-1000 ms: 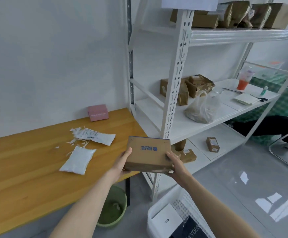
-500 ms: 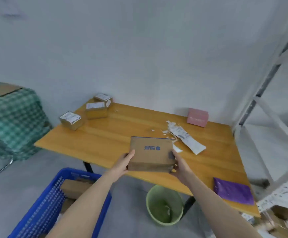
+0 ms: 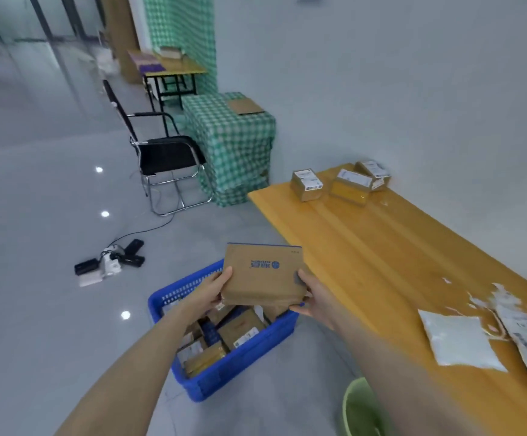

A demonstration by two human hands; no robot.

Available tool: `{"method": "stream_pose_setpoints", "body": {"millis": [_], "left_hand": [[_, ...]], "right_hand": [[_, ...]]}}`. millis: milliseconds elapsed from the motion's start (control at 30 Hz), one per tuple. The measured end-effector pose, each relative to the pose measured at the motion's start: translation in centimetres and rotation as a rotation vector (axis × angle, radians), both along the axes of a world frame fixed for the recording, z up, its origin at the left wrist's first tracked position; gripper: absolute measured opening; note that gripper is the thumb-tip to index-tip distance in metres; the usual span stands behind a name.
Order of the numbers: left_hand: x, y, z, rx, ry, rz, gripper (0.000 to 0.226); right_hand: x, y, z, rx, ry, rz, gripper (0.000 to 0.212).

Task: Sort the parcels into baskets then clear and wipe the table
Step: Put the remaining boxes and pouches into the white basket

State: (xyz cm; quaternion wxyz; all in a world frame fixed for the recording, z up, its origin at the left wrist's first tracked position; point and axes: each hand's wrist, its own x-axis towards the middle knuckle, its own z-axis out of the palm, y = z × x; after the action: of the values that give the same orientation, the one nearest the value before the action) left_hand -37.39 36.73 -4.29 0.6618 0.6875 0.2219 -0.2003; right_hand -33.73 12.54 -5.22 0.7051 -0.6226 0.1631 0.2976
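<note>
The blue basket sits on the grey floor in the lower middle of the frame, just left of the table's near edge. It is well filled with brown cardboard parcels lying at mixed angles, several showing white labels; one near the front looks yellowish, and some dark blue packaging shows between them. At the bottom edge, right of the basket, is the rim of a pale green bin; its contents cannot be made out. Above the basket's far right corner, in the centre of the frame, both hands hold a flat cardboard box. It is plain brown, roughly rectangular, tilted slightly toward the camera, with a thin dark blue line along its far edge and a small blue printed logo on its top face that reads upside down from here. The left hand grips its left edge, thumb laid on the top face and fingers tucked beneath. The right hand grips the right edge likewise, thumb on the upper side and fingers curled under the near corner. The yellow wooden table runs along the right of the frame. At its far end, in the upper right, three small labelled boxes stand close together. Toward the lower right lie a white pouch and, touching its right side, a torn white mailer with paper scraps around it.
</note>
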Motion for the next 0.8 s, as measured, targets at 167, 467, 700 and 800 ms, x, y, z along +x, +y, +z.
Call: {"method": "stream_pose_setpoints", "body": {"millis": [167,467,700,800], "left_hand": [[-2.0,6.0,-0.9,-0.042,0.042,0.112,0.041],[-0.2,17.5,-1.9,0.039,0.152,0.112,0.041],[2.8,20.8,-2.7,0.073,0.185,0.053,0.075],[5.3,20.9,-3.8,0.074,0.201,0.002,0.068]], "right_hand": [[1.4,6.9,-1.4,-0.013,-0.010,0.093,0.034],[5.0,18.6,-5.2,0.022,0.049,0.121,0.026],[6.8,22.8,-7.4,-0.024,0.131,0.090,0.025],[9.2,23.3,-8.6,-0.066,0.148,0.105,0.027]]}}
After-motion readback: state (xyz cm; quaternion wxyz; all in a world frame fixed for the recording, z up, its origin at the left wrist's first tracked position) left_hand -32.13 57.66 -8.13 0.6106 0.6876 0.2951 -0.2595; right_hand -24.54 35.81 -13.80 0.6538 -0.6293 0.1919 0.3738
